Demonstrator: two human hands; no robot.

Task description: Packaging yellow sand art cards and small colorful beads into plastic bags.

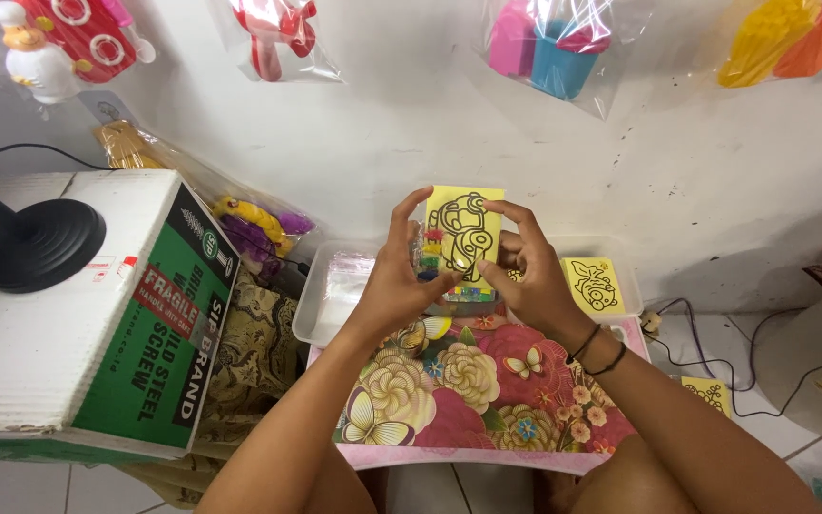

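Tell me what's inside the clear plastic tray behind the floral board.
In the clear plastic tray: a yellow card with a black outline drawing on the right, and clear plastic bags on the left. The hands and the yellow card they hold cover the middle.

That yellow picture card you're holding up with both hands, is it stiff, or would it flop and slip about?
The yellow card probably is fairly stiff: it stands flat and upright between the left hand and right hand, pinched only at its edges. It looks thin, so likely light and easy to bend. A small strip of coloured packets seems attached, which might weigh one side down.
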